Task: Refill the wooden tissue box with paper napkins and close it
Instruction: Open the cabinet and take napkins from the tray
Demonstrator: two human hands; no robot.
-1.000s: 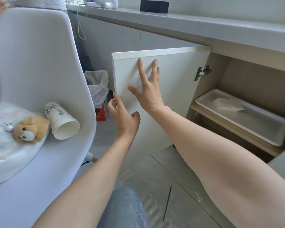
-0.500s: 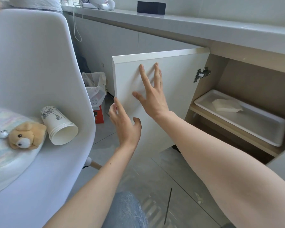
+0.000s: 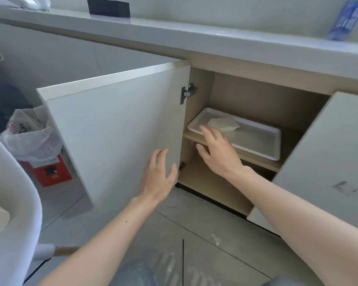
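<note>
A small stack of white paper napkins (image 3: 223,124) lies at the left end of a white tray (image 3: 262,142) on the cabinet's middle shelf. My right hand (image 3: 217,151) is open, fingers spread, in front of the tray's near left corner, just short of the napkins. My left hand (image 3: 158,172) is open beside the lower hinge edge of the open white cabinet door (image 3: 116,129), holding nothing. No wooden tissue box is in view.
A second cabinet door (image 3: 327,162) stands open at the right. A white chair (image 3: 10,203) fills the left edge. A bin with a plastic bag (image 3: 29,133) and a red box (image 3: 50,172) sit behind the left door. A black block (image 3: 108,7) rests on the countertop.
My right hand left the door face and moved right into the cabinet opening toward the tray. My left hand shifted to the door's hinge edge. The view swung right, and the chair's contents dropped out.
</note>
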